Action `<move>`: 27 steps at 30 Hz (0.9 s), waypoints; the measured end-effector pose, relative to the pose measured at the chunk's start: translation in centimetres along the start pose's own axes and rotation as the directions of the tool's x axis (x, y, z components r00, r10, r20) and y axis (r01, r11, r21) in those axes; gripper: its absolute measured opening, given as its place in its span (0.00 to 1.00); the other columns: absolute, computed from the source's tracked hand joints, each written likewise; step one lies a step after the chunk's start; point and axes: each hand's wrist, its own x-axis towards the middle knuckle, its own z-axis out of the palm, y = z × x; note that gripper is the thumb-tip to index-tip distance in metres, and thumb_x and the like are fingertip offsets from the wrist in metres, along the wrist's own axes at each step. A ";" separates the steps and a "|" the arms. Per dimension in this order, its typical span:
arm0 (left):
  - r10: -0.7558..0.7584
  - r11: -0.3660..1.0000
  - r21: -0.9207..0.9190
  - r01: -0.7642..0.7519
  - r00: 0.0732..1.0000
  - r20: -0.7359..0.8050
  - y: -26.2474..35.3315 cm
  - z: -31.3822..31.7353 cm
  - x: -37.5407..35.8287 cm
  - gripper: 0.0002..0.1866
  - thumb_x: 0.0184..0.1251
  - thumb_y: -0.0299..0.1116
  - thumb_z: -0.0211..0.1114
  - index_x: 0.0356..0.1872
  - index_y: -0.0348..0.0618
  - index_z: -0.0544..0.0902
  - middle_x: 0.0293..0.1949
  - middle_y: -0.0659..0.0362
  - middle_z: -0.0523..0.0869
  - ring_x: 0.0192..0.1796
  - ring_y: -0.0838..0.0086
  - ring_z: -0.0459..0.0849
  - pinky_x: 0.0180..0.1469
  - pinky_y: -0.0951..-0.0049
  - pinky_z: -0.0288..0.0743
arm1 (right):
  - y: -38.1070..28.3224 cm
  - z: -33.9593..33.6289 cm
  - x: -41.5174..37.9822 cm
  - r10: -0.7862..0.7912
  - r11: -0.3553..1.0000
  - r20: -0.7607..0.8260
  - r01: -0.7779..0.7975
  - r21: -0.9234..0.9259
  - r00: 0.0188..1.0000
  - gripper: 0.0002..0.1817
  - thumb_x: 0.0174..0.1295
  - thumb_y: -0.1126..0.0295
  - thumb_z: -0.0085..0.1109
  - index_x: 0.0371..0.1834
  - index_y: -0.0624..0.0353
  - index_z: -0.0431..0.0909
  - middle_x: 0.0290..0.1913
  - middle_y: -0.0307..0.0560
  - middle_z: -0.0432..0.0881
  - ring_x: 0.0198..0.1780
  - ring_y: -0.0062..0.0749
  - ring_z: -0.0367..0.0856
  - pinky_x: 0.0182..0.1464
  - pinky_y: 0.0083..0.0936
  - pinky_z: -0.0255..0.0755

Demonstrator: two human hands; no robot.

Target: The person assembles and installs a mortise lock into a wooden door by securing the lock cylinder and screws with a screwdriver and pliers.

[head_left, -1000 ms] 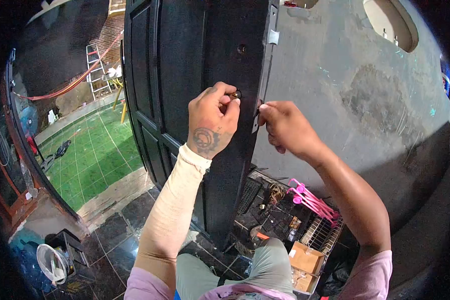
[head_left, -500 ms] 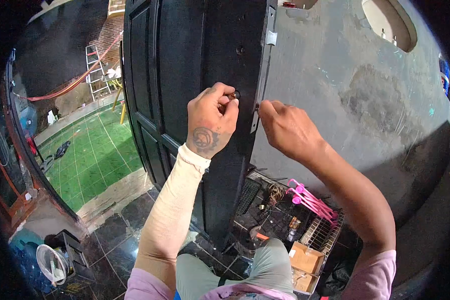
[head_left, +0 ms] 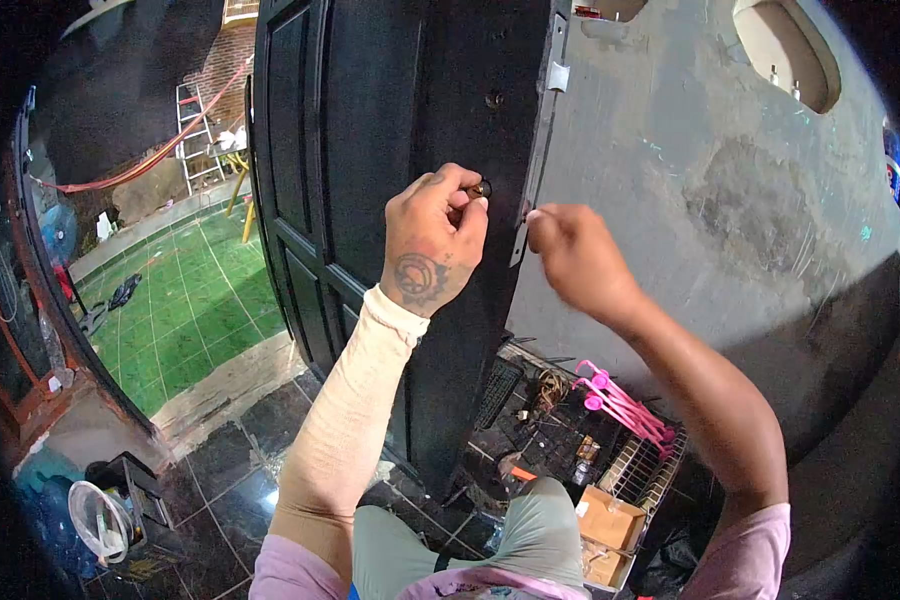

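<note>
A dark panelled door [head_left: 450, 300] stands open before me, with its edge turned to my right. My left hand [head_left: 435, 230] is closed in a pinch on a small brass-coloured lock cylinder [head_left: 478, 188] at a round hole in the door face. Along the door edge runs a metal lock plate [head_left: 519, 243]. Beside that plate, my right hand [head_left: 582, 255] has its fingers pinched together against the edge. Whatever those fingers hold is hidden. Higher up, a latch piece [head_left: 558, 76] sticks out of the edge.
Pink plastic hangers [head_left: 625, 405] lie on a wire rack [head_left: 635, 470] below right, near an open cardboard box [head_left: 610, 520]. At lower left is a clear tub [head_left: 100, 522]. A ladder [head_left: 198, 140] and a hammock [head_left: 150, 172] are beyond the doorway. A grey wall [head_left: 690, 200] rises on the right.
The view has shifted slightly, so door and hands appear a little further right. My right hand has turned slightly at the door edge; my left keeps its pinch.
</note>
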 end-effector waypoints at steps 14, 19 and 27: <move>0.041 0.999 0.000 -0.041 0.999 -0.017 -0.4 0.4 0.1 0.08 0.67 0.23 0.65 0.45 0.33 0.83 0.32 0.57 0.86 0.30 0.80 0.86 0.31 0.80 0.80 | -0.3 -1.4 0.2 0.355 0.710 0.400 -0.522 0.472 0.845 0.16 0.74 0.65 0.48 0.33 0.68 0.75 0.18 0.55 0.76 0.28 0.53 0.84 0.27 0.42 0.74; 0.048 0.998 -0.026 -0.048 0.999 -0.014 -0.7 0.4 0.2 0.08 0.67 0.23 0.65 0.45 0.33 0.83 0.31 0.57 0.86 0.31 0.80 0.87 0.32 0.79 0.80 | 0.9 -0.8 -0.4 -0.380 0.740 0.092 0.362 -0.567 0.920 0.17 0.74 0.64 0.47 0.33 0.67 0.76 0.17 0.56 0.76 0.29 0.54 0.85 0.28 0.41 0.75; 0.144 0.987 0.078 -0.139 0.988 -0.059 -0.1 0.6 0.0 0.07 0.66 0.22 0.66 0.43 0.34 0.82 0.32 0.56 0.84 0.30 0.76 0.85 0.33 0.76 0.78 | -0.2 -1.4 -0.2 0.220 0.907 0.236 -0.288 0.308 0.947 0.11 0.71 0.68 0.52 0.33 0.64 0.69 0.28 0.61 0.76 0.29 0.64 0.79 0.30 0.52 0.72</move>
